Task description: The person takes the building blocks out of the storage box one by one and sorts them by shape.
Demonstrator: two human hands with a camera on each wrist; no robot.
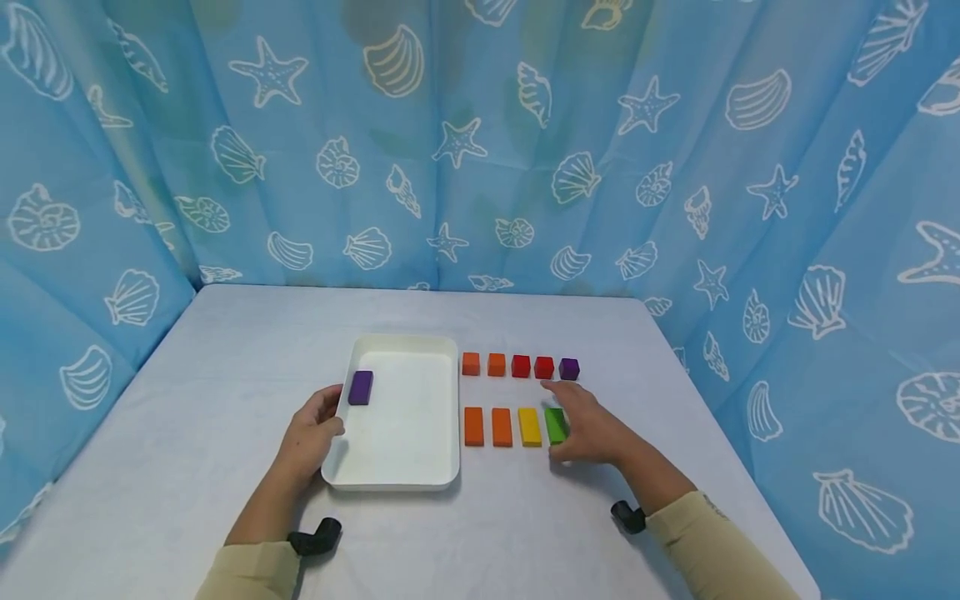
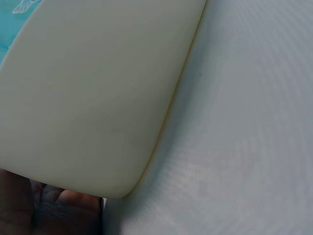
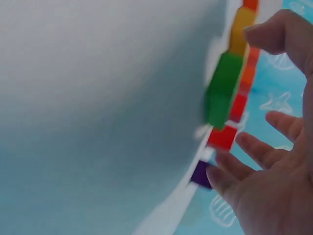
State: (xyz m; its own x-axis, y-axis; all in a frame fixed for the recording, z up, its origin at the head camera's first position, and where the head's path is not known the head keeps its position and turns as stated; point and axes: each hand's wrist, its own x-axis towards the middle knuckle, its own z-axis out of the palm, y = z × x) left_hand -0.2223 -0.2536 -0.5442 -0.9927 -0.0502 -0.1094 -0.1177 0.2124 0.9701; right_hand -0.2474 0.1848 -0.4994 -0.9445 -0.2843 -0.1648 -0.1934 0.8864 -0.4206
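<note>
On the table stands a white tray [image 1: 397, 483], with a purple rectangular block [image 1: 361, 387] lying inside by its left wall. My left hand [image 1: 309, 433] grips the tray's left rim; the left wrist view shows the side of the tray, with curled fingers [image 2: 68, 208] at its lower corner. Over the green block [image 1: 555, 425] is my right hand [image 1: 588, 425], thumb and fingers spread apart around it. In the right wrist view the green block [image 3: 225, 88] appears beyond the gap between thumb and fingers, and nothing is held.
Left of the green block lie a yellow block [image 1: 529, 427] and two orange blocks [image 1: 502, 427] in a row. Behind them runs a row of cubes: orange [image 1: 496, 364], red [image 1: 521, 366] and, at the right end, purple [image 1: 569, 368]. A blue shell-patterned curtain [image 1: 450, 208] surrounds the table.
</note>
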